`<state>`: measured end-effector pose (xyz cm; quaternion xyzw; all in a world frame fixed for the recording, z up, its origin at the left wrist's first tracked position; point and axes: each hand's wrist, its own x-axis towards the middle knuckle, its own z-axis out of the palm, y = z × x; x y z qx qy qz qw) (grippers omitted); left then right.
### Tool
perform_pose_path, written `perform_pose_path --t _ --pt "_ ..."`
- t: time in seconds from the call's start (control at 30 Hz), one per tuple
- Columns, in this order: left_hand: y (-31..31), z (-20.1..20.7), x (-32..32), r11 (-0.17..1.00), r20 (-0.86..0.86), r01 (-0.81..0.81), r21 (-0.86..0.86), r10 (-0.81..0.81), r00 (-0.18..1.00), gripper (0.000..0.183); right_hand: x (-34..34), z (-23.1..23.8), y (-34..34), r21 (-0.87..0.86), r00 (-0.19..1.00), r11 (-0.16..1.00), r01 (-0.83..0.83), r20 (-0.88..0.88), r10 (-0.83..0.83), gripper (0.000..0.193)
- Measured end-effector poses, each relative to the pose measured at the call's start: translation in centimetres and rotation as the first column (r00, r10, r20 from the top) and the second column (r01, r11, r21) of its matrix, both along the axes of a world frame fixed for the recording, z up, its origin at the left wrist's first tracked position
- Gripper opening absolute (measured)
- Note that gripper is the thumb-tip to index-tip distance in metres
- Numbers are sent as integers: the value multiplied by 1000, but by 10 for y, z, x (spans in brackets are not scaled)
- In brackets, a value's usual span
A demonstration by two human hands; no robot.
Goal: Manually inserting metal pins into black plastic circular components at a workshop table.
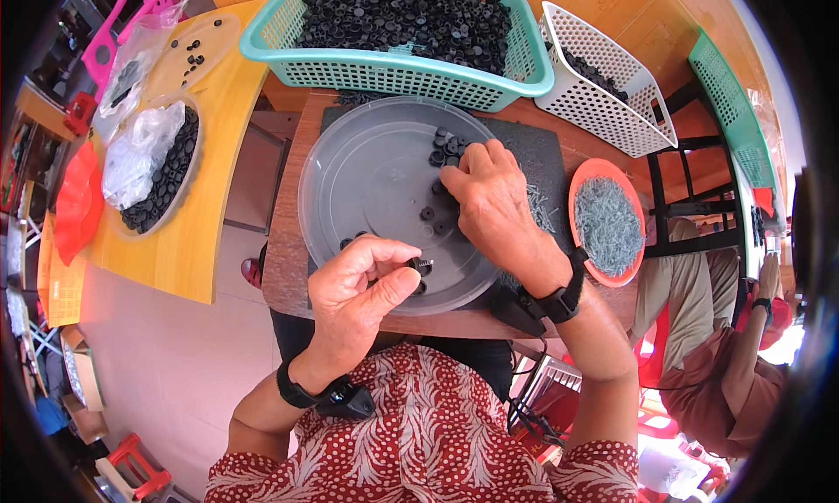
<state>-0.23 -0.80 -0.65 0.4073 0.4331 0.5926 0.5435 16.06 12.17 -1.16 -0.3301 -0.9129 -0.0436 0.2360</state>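
My left hand (354, 293) is over the near part of a round clear plastic tray (367, 166). Between its thumb and index finger it pinches a small round black plastic cap (414, 263) with a silvery screw (425, 263) sticking out to the right. My right hand (489, 197) reaches into the tray's right side, its fingers bent down beside a small heap of black caps (443, 145). Its fingertips are partly hidden, so what they grip does not show. A few more loose black caps (427, 214) lie between the two hands.
Beyond the tray stands a teal basket (393, 70) full of black caps, with a white basket (612, 123) to its right. An orange dish (574, 208) of screws (607, 228) sits right of the tray. Another person (730, 363) sits at the far right. A yellow table (175, 263) is leftward.
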Motion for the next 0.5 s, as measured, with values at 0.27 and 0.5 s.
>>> perform_pose_path --t 0.27,0.5 --pt "0 -4 -1 1000 -2 2 22 -2 1000 17 -2 7 -1 -20 995 998 -63 76 65 12" --pt "-1 0 -2 1000 27 14 12 -14 1000 19 2 8 -22 -92 987 987 -133 -100 124 18"
